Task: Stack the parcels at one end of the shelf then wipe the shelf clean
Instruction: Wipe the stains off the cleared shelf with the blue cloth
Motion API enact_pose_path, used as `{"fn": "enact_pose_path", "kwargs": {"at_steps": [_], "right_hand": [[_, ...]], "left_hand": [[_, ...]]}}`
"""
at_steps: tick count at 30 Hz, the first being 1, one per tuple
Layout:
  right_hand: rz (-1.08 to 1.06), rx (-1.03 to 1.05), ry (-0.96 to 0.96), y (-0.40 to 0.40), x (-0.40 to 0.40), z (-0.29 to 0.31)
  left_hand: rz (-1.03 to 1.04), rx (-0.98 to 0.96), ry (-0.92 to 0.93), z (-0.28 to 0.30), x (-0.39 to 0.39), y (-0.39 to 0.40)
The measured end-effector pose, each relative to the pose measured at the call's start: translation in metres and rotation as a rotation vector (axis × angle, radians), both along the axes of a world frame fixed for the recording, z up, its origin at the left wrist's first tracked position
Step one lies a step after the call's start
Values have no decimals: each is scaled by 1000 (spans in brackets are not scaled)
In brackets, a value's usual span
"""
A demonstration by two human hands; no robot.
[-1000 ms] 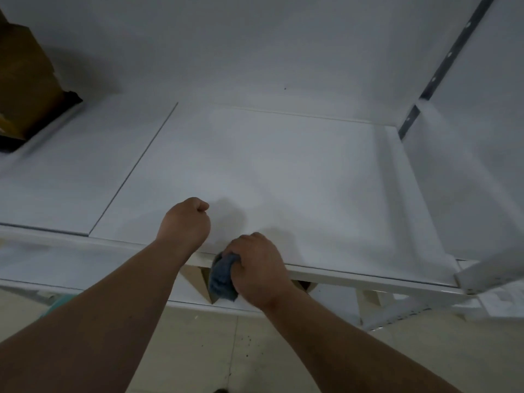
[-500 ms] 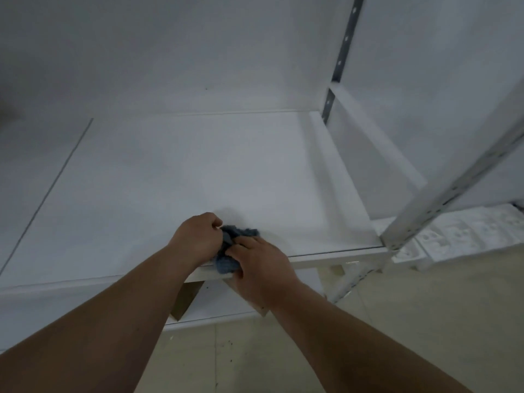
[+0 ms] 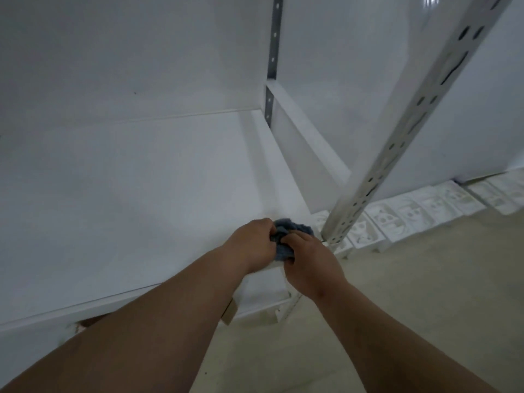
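Observation:
A bunched blue-grey cloth (image 3: 283, 239) sits at the front right corner of the white shelf (image 3: 127, 194). My left hand (image 3: 252, 245) grips its left side, fingers curled into the fabric. My right hand (image 3: 309, 259) grips its right and lower side, partly over the shelf's front edge. The two hands touch around the cloth, hiding most of it. No parcels are in view.
A perforated metal upright (image 3: 397, 131) rises right beside the cloth. A second slotted post (image 3: 273, 52) stands at the shelf's back right corner. White moulded tiles (image 3: 411, 214) line the floor along the wall. A lower shelf (image 3: 263, 296) shows under the front edge.
Both hands and the cloth have shifted right along the front edge to the shelf's right corner. My left hand, a bare fist a second ago, now holds the cloth too. The brown parcel has left view.

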State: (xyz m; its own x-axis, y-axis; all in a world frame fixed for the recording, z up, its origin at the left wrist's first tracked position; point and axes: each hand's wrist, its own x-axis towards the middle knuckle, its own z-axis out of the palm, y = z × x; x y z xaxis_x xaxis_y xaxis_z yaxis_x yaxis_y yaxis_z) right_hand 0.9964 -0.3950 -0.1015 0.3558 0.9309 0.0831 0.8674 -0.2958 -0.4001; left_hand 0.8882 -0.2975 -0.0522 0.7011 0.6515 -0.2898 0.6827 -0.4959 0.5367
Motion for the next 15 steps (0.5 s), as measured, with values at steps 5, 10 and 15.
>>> {"fn": "enact_pose_path", "kwargs": {"at_steps": [5,10,15], "right_hand": [[-56,-67,28,-16,10,21],[-111,-242,402,11,5,53],[-79,-97,591,33,-9,84]], "left_hand": [[-148,74,99,-4,30,-14],[-126,3,203,11,20,0],[363,-385,-174,39,-14,24]]}}
